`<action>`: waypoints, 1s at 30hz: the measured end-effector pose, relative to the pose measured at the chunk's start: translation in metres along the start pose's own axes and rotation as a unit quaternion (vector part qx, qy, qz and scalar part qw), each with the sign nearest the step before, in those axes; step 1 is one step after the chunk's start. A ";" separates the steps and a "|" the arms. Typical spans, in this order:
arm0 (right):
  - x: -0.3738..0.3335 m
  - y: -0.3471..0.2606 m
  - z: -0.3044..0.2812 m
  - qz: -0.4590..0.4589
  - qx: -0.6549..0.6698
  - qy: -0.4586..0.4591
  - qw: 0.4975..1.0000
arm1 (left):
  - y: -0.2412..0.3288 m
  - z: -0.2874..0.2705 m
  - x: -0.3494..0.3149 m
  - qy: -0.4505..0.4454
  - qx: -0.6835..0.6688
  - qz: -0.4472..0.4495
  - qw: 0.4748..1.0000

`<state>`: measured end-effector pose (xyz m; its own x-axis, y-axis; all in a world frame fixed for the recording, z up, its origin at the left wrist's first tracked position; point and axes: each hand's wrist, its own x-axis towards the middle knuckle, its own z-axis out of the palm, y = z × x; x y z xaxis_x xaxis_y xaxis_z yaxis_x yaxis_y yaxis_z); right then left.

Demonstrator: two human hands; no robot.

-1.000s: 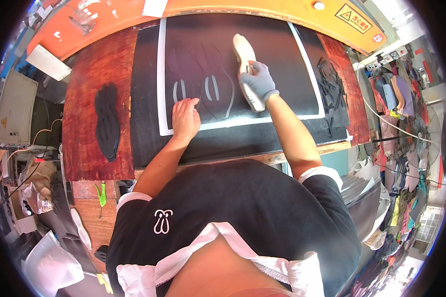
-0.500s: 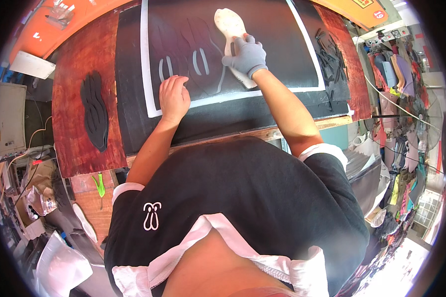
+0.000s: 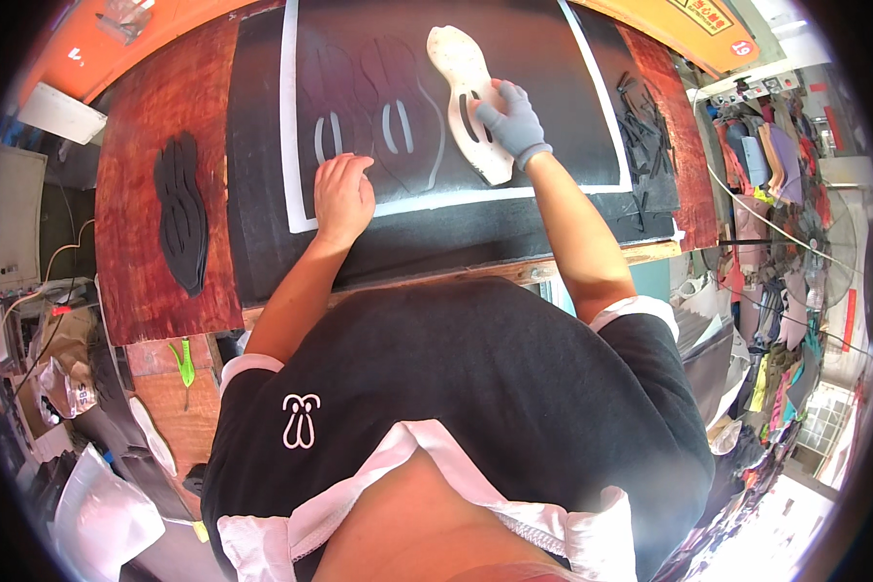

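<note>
Gloved R hand [image 3: 516,124] shifts to white template [image 3: 453,53]'s 3 o'clock edge, grasping it; my empty L hand [image 3: 344,197] prob. steadies black sheet [image 3: 543,58].

The long, sole-shaped cream template [image 3: 456,66] is sprinkled with small darker specks, and its slots look dark. A knitted-looking glove of plain blue-grey covers the person's right hand [image 3: 516,121]. Beneath runs a broad flat sheet [image 3: 543,87] of black, with a straight white border strip [image 3: 427,206] and paired pale-grey curved bands [image 3: 388,128]. The wooden board [image 3: 155,107] is red-brown, blotched darker. The person's short-sleeved shirt [image 3: 495,378] is black, trimmed white, with a white line motif.
</note>
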<state>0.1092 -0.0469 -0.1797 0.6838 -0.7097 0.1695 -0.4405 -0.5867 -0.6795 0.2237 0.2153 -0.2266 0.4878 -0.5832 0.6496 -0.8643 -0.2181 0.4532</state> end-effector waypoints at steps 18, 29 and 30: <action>-0.213 0.064 -0.051 -0.236 -0.082 0.135 0.959 | 0.040 -0.021 -0.062 -0.125 -0.135 0.107 0.977; -0.217 0.072 -0.033 -0.226 -0.121 0.248 0.934 | 0.063 -0.020 -0.089 -0.124 -0.096 0.033 0.987; -0.216 0.073 -0.032 -0.245 -0.112 0.265 0.926 | 0.068 -0.018 -0.092 -0.117 -0.085 0.036 0.989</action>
<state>-0.0893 0.0514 -0.2427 0.4786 -0.3929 0.7852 -0.3026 -0.9133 -0.2726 0.1222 0.2680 -0.2447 0.3663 -0.7625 0.5333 -0.8532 -0.0465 0.5196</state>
